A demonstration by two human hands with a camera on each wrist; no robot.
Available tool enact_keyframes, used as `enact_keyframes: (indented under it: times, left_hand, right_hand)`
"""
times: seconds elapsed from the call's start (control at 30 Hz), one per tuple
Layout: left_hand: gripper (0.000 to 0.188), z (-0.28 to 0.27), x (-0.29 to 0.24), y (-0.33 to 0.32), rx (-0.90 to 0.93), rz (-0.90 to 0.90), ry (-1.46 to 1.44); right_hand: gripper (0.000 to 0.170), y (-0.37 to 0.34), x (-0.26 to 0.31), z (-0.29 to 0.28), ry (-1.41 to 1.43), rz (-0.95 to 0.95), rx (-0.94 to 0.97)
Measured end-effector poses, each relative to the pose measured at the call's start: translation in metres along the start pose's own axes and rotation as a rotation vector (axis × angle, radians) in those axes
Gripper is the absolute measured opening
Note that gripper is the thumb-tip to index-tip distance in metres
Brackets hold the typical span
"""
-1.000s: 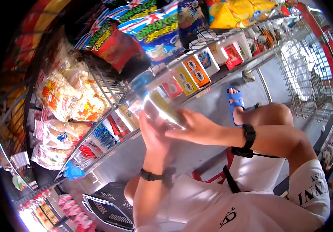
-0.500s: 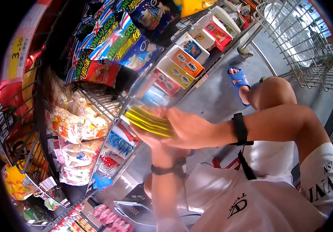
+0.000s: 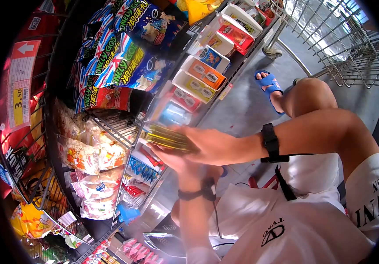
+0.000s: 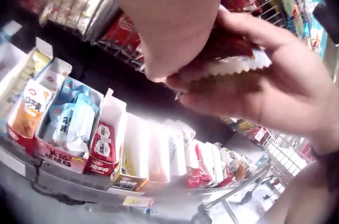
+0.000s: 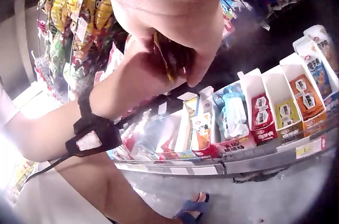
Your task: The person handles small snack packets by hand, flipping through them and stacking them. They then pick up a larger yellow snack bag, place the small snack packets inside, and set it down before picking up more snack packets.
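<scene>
A small stack of snack packets with yellow edges is held between both hands in front of the shelf. The left hand supports the stack from below, fingers around its near side. From above and the right, the right hand grips the same stack, covering its right end. In the left wrist view a serrated packet edge shows between the fingers, with a dark reddish side above it. The right wrist view shows the packets as mostly hidden by the hands.
Open boxes of small packets line the low shelf beyond the hands. Large snack bags stand above them, and clear bags of puffed snacks sit at left. A wire cart stands at the upper right.
The hands turned the shiny, blurred stack so its yellow edges face up, then stayed together around it. The head view shifted, bringing the price tag at left into sight.
</scene>
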State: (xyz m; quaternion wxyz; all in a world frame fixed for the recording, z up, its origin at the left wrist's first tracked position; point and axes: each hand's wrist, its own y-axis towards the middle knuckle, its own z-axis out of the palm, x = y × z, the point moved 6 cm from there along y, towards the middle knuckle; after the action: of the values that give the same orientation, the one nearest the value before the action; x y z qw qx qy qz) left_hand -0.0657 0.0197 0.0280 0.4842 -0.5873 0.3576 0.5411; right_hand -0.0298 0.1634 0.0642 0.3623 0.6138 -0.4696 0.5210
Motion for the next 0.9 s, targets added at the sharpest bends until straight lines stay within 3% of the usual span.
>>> enact_keyframes:
  times: [0.07, 0.13, 0.23, 0.33, 0.37, 0.4, 0.47, 0.53, 0.6, 0.63, 0.73, 0.77, 0.87, 0.9]
  left_hand:
    - [0.060, 0.008, 0.005, 0.003, 0.205, -0.110, -0.399]
    - [0.059, 0.008, 0.002, 0.002, 0.099, -0.122, -0.409]
    - [0.065, 0.017, -0.012, -0.002, 0.327, -0.070, -0.555]
    - [0.071, 0.020, -0.019, -0.005, 0.220, -0.062, -0.377]
    - [0.079, 0.017, -0.010, 0.005, 0.516, -0.084, -0.682]
    - [0.079, 0.022, -0.014, 0.004, 0.518, -0.080, -0.683]
    - [0.086, 0.024, -0.031, 0.001, 0.368, 0.262, -0.113]
    - [0.091, 0.027, -0.040, -0.007, 0.411, 0.208, -0.168]
    - [0.092, 0.025, -0.038, -0.011, 0.409, 0.249, 0.201]
    - [0.092, 0.023, -0.038, -0.012, 0.408, 0.246, 0.201]
    - [0.080, 0.028, -0.026, -0.015, 0.475, -0.017, -0.065]
    - [0.073, 0.033, -0.028, -0.017, 0.482, 0.013, -0.183]
    - [0.067, 0.025, -0.019, -0.013, 0.406, -0.018, -0.042]
    - [0.063, 0.013, -0.013, -0.006, 0.513, 0.430, 0.501]
  right_hand:
    - [0.051, -0.001, 0.003, -0.008, -0.025, 0.026, -0.024]
    - [0.052, -0.002, 0.005, -0.011, -0.074, -0.072, -0.052]
    - [0.053, -0.004, 0.011, -0.012, -0.168, -0.243, -0.109]
    - [0.055, -0.004, 0.016, -0.017, -0.265, -0.312, -0.128]
    - [0.054, -0.001, 0.016, -0.019, -0.322, -0.305, -0.113]
    - [0.054, 0.003, 0.016, -0.022, -0.324, -0.309, -0.114]
    - [0.048, 0.009, 0.017, -0.031, -0.449, -0.358, -0.173]
    - [0.043, 0.012, 0.017, -0.038, -0.479, -0.360, -0.161]
    - [0.045, 0.014, 0.013, -0.042, -0.543, -0.313, -0.159]
    - [0.046, 0.015, 0.010, -0.043, -0.566, -0.286, -0.147]
    - [0.044, 0.020, 0.006, -0.040, -0.643, -0.319, -0.102]
    - [0.044, 0.020, 0.005, -0.038, -0.691, -0.339, -0.080]
    - [0.046, 0.021, 0.001, -0.034, -0.694, -0.312, -0.015]
    - [0.046, 0.022, 0.000, -0.033, -0.692, -0.312, -0.013]
